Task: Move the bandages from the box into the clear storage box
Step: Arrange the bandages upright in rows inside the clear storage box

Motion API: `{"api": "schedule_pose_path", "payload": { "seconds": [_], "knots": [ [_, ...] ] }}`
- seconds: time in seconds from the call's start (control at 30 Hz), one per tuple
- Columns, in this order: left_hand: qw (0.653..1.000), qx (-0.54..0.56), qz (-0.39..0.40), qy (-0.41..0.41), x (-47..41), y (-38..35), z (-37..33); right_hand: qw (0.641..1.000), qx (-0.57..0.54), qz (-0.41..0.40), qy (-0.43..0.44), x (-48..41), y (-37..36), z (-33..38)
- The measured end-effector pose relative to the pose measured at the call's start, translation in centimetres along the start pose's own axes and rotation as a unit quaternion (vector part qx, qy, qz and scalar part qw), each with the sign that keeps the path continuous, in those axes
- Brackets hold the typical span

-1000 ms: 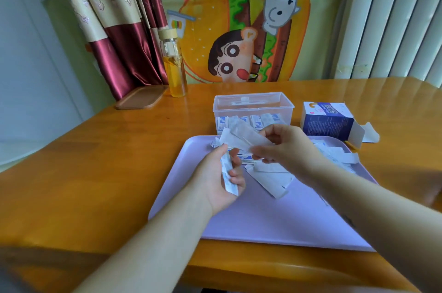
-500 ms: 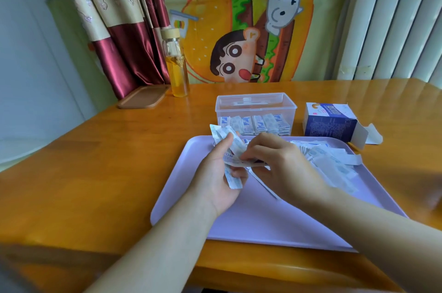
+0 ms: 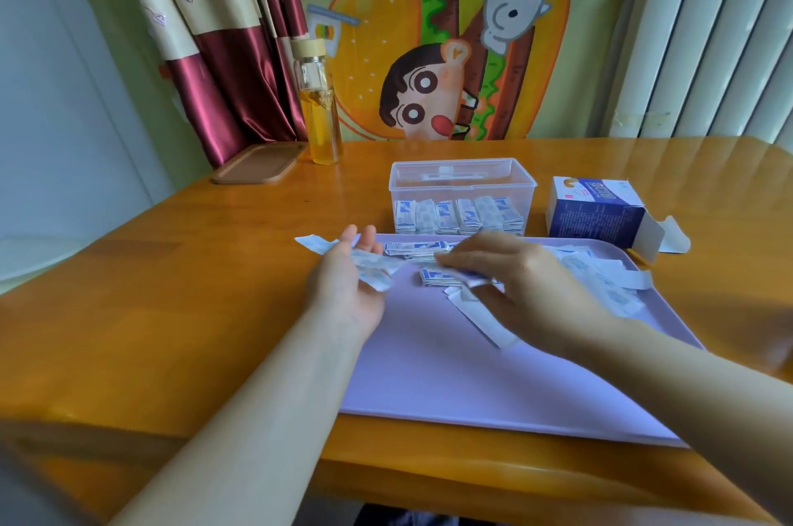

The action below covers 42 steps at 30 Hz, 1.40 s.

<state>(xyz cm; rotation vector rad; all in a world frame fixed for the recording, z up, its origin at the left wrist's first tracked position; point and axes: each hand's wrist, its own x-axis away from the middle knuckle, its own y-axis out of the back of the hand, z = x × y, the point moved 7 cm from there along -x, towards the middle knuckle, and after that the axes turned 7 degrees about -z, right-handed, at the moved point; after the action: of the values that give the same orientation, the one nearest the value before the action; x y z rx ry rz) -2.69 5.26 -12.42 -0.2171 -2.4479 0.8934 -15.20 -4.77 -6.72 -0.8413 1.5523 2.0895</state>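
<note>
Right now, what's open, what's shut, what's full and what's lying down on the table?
clear storage box: open, no lid on, a row of bandages standing inside.
bandage carton: on its side, end flap open.
glass bottle: upright, capped, part full of yellow liquid.
purple tray: flat, loose bandages scattered on it.
left hand: open, palm up, a bandage strip across it.
right hand: palm down on the bandages; grip hidden.
</note>
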Motion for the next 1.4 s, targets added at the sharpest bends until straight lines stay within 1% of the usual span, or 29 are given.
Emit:
{"api": "schedule_pose_path", "payload": {
  "seconds": [0.07, 0.1, 0.13, 0.2, 0.23, 0.27, 0.33, 0.37, 0.4, 0.47, 0.53, 0.63, 0.73, 0.8, 0.87, 0.97, 1.1, 1.17, 1.27, 1.4],
  "knots": [
    [0.999, 0.041, 0.0, -0.002, -0.4, 0.1, -0.4, 0.99, 0.013, 0.139, 0.005, 1.0, -2.3, 0.6],
    [0.999, 0.053, 0.001, -0.004, -0.5, 0.2, -0.6, 0.979, 0.005, 0.203, -0.019, 1.6, -3.0, 0.3],
    [0.998, 0.055, -0.001, -0.006, -0.7, 0.4, -0.6, 0.97, -0.011, 0.234, -0.065, 1.6, -3.0, -0.3],
    [0.999, 0.036, 0.007, -0.005, -0.6, 0.6, -0.5, 0.965, -0.038, 0.204, -0.159, 1.0, -1.7, -2.2],
    [1.0, 0.019, 0.02, -0.002, -0.5, 0.6, -0.3, 0.966, -0.014, 0.187, -0.18, 0.7, -1.0, -3.1],
    [0.999, 0.001, 0.034, 0.004, -0.5, 0.5, 0.0, 0.961, 0.034, 0.196, -0.19, 0.6, -0.8, -4.0],
    [0.998, -0.042, 0.053, 0.013, -0.3, 0.2, 0.6, 0.935, 0.13, 0.265, -0.195, 0.9, -1.5, -5.2],
    [0.996, -0.067, 0.057, 0.008, -0.3, 0.0, 0.8, 0.921, 0.155, 0.297, -0.199, 1.1, -2.0, -5.8],
    [0.994, -0.088, 0.057, -0.006, -0.3, -0.1, 0.8, 0.911, 0.161, 0.319, -0.206, 1.3, -2.4, -6.2],
    [0.991, -0.118, 0.062, -0.03, -0.2, -0.4, 0.6, 0.903, 0.15, 0.339, -0.216, 1.1, -2.5, -6.4],
    [0.99, -0.118, 0.078, -0.027, -0.1, -0.7, 0.6, 0.904, 0.148, 0.341, -0.213, 0.6, -2.4, -6.4],
    [0.991, -0.078, 0.109, 0.025, -0.1, -0.7, 1.0, 0.912, 0.157, 0.319, -0.204, 0.1, -2.2, -6.4],
    [0.991, -0.046, 0.108, 0.066, -0.1, -0.4, 1.4, 0.927, 0.154, 0.265, -0.217, -0.2, -1.5, -6.9],
    [0.99, -0.04, 0.105, 0.088, 0.3, -0.3, 1.9, 0.94, 0.13, 0.214, -0.233, -0.6, -0.5, -7.2],
    [0.988, -0.043, 0.109, 0.104, 0.8, -0.5, 2.4, 0.944, 0.094, 0.178, -0.263, -0.7, 0.5, -7.7],
    [0.985, -0.052, 0.119, 0.114, 1.3, -1.0, 2.8, 0.931, 0.01, 0.16, -0.327, -0.4, 0.9, -8.4],
    [0.984, -0.066, 0.126, 0.108, 1.8, -1.6, 3.0, 0.886, -0.153, 0.142, -0.414, 0.3, 0.3, -7.8],
    [0.987, -0.063, 0.122, 0.084, 1.5, -1.7, 2.8, 0.883, -0.178, 0.147, -0.41, 0.2, -0.4, -6.7],
    [0.991, -0.038, 0.109, 0.06, 0.9, -1.3, 2.1, 0.896, -0.152, 0.19, -0.372, 0.3, -2.1, -4.6],
    [0.994, -0.017, 0.096, 0.045, 0.4, -0.5, 1.2, 0.898, -0.11, 0.261, -0.337, 0.8, -3.2, -3.4]
  ]
}}
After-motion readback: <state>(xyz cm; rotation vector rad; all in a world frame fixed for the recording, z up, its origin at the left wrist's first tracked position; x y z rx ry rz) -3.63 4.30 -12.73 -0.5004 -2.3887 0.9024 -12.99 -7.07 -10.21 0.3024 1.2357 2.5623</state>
